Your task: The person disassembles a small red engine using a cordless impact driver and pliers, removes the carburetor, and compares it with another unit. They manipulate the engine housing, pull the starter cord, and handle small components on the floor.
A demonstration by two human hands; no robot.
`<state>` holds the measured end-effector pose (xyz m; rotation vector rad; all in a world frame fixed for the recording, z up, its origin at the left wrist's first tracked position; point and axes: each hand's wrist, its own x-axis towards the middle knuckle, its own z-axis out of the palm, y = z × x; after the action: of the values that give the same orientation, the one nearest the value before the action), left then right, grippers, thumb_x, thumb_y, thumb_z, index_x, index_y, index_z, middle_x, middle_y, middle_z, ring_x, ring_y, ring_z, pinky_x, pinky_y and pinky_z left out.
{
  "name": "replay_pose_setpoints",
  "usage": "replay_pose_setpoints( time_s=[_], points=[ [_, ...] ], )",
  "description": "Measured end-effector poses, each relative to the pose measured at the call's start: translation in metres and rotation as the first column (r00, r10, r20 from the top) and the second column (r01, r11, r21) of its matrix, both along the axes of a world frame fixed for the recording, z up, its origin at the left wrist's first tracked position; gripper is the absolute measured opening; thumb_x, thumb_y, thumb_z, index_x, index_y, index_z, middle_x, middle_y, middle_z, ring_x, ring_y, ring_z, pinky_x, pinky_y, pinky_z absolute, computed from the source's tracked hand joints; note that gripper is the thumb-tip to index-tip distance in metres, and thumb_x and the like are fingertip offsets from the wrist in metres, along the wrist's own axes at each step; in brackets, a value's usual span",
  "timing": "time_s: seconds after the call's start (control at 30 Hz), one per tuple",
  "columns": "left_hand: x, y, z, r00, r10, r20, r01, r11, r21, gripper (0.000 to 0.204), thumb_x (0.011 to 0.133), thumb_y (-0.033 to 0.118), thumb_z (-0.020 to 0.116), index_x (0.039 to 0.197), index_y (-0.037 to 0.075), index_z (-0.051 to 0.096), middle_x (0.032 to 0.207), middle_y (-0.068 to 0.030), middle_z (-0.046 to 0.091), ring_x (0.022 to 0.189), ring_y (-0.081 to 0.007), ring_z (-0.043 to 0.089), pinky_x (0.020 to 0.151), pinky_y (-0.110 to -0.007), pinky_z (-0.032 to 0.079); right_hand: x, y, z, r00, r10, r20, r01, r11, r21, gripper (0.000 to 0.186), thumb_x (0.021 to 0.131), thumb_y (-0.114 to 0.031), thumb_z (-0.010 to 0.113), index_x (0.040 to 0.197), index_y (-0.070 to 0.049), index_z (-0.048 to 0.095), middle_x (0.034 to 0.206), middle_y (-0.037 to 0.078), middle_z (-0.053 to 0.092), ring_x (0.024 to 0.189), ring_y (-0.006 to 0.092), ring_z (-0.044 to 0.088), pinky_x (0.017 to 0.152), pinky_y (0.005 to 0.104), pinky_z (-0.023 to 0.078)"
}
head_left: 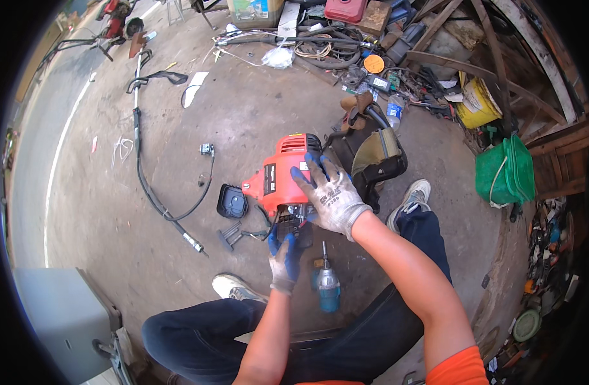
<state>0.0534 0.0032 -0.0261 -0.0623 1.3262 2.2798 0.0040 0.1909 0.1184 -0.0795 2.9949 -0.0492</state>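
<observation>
A small red engine (pixel 286 173) with a black vented end sits on the concrete between my legs. My right hand (pixel 333 199), in a white and blue work glove, lies across its cover with the fingers spread. At the engine's near side my gloved left hand (pixel 284 260) is closed on a black part (pixel 288 224) by the exposed metal; the fingertips are partly hidden. Left of the engine lies an open black plastic cover (pixel 232 201). A teal and silver power driver (pixel 329 290) with a long bit lies just nearer than my hands.
A trimmer shaft with a bent cable (pixel 138 128) stretches along the left floor. Black and tan backpack padding (pixel 378 154) lies right of the engine. A green bucket (pixel 504 171), yellow bucket (pixel 478 102), water bottle (pixel 394 110) and piled hoses (pixel 333 51) line the right and back.
</observation>
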Motion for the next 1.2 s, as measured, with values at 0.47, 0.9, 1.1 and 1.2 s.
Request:
replay_pose_setpoints(
  time_s=[0.47, 0.9, 1.1, 1.2],
  points=[
    [0.021, -0.012, -0.018, 0.877, -0.007, 0.481, -0.134, 0.957, 0.258, 0.056, 0.092, 0.000, 0.051, 0.144, 0.019, 0.043, 0.135, -0.0090, 0.056, 0.124, -0.0261, 0.056, 0.101, -0.046, 0.049, 0.000, 0.000, 0.004, 0.999, -0.029, 0.045, 0.030, 0.999, -0.022, 0.104, 0.066, -0.042, 0.082, 0.154, -0.019, 0.032, 0.157, 0.025, 0.024, 0.139, 0.0484, 0.031, 0.113, 0.0537, 0.031],
    [0.060, -0.095, -0.118, 0.880, 0.064, 0.471, 0.018, 0.985, -0.169, 0.057, 0.088, -0.007, 0.051, 0.141, 0.015, 0.046, 0.126, -0.0122, 0.061, 0.107, -0.0310, 0.065, 0.085, -0.041, 0.059, -0.001, 0.002, 0.007, 0.998, -0.014, 0.055, 0.013, 1.000, 0.011, 0.100, 0.069, -0.038, 0.081, 0.153, -0.018, 0.031, 0.156, 0.025, 0.026, 0.139, 0.0475, 0.031, 0.113, 0.0532, 0.030],
    [0.094, -0.145, -0.214, 0.976, -0.203, 0.081, 0.202, 0.699, -0.686, 0.047, 0.080, 0.010, 0.065, 0.126, 0.012, 0.061, 0.092, -0.0164, 0.070, 0.084, -0.0293, 0.071, 0.085, -0.041, 0.054, -0.003, -0.008, 0.006, 0.999, 0.040, -0.016, -0.040, 0.999, -0.007, 0.102, 0.065, -0.036, 0.084, 0.152, -0.015, 0.033, 0.154, 0.026, 0.028, 0.139, 0.0470, 0.031, 0.114, 0.0522, 0.030],
    [0.081, -0.113, -0.156, 0.958, -0.116, 0.264, 0.278, 0.610, -0.742, 0.051, 0.077, 0.022, 0.070, 0.127, 0.012, 0.062, 0.097, -0.0217, 0.070, 0.094, -0.0338, 0.069, 0.097, -0.044, 0.048, 0.016, 0.010, 0.008, 1.000, 0.008, -0.009, -0.008, 1.000, 0.004, 0.102, 0.065, -0.035, 0.083, 0.151, -0.011, 0.033, 0.154, 0.027, 0.025, 0.139, 0.0470, 0.031, 0.114, 0.0522, 0.029]
  ],
)
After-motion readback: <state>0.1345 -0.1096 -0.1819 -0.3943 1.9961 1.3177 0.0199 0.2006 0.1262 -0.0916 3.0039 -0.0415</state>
